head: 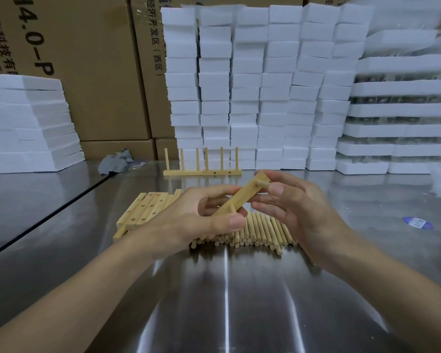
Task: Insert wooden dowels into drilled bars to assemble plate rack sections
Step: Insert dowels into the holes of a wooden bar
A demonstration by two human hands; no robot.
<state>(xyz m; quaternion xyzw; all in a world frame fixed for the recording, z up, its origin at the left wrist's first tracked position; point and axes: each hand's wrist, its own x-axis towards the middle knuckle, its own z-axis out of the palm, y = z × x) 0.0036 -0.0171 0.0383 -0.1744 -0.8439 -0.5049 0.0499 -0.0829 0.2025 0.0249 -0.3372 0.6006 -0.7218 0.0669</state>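
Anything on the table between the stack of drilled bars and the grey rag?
No. The head view shows only bare steel table between the drilled bars and the grey rag.

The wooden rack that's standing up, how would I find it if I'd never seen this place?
Find the big wall of white foam blocks at the back of the metal table. Right at its foot is the standing rack. Its dowels point straight up, while the stacked bars nearer you lie flat with empty holes.
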